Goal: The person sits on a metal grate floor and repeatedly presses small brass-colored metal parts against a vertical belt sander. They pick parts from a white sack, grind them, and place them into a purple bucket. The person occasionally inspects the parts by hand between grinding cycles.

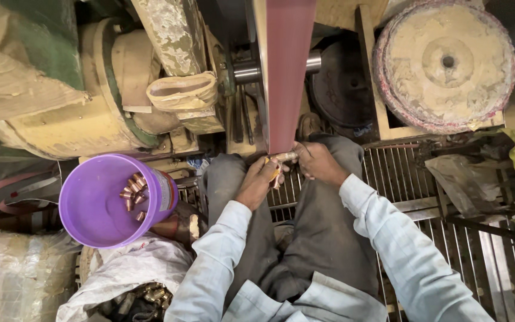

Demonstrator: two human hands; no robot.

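Brass fitting (284, 157) is pressed against the reddish sanding belt (286, 71), gripped by both the left hand (257, 182) and right hand (319, 162). Several coppery finished pieces lie in the purple bucket (93, 223); more dull ones wait in the white sack (132, 268).

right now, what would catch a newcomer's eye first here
Top centre, the dark red sanding belt runs down to where the left hand and right hand press a small brass part against it. At lower left, a bright purple bucket holds coppery fittings. A big dusty buffing wheel fills the top right.
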